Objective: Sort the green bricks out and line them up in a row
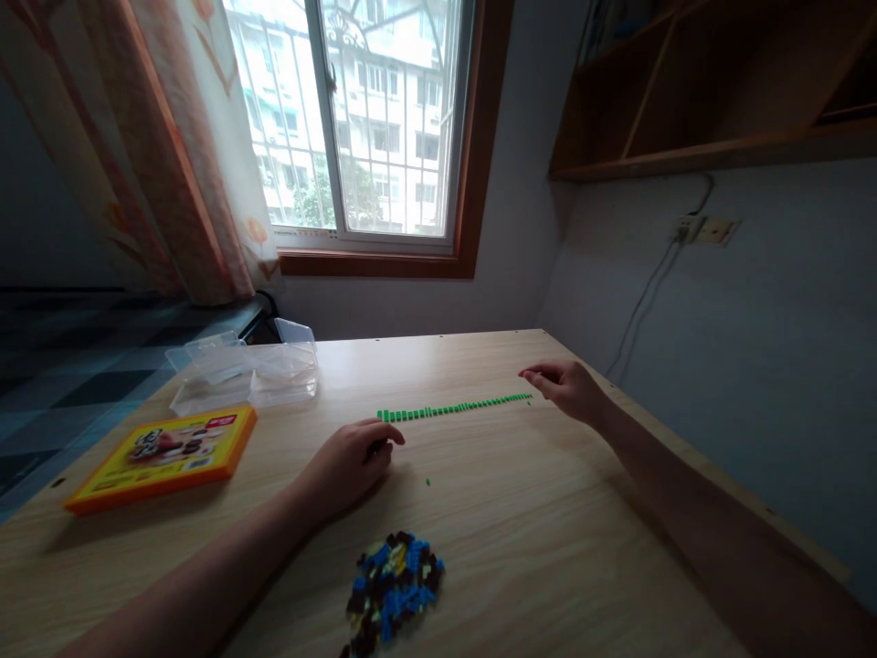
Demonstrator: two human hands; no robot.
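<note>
A long row of small green bricks (449, 409) runs across the wooden table, slanting slightly up to the right. My left hand (360, 450) rests on the tabletop just below the row's left end, fingers loosely bent and apart, with nothing visible in them. Past the row's right end, my right hand (558, 386) is held with thumb and fingertips pinched together; whatever may be between them is too small to make out. One loose green brick (428, 482) lies to the right of my left hand. Closer to me sits a pile of blue, brown and yellow bricks (397, 585).
On the left lies a yellow and orange box (164, 457) with a printed lid. Behind it stands a clear plastic case (247, 373) with its lid raised. The table (534, 530) borders a white wall with a cable (644, 297) on the right. A window is at the back.
</note>
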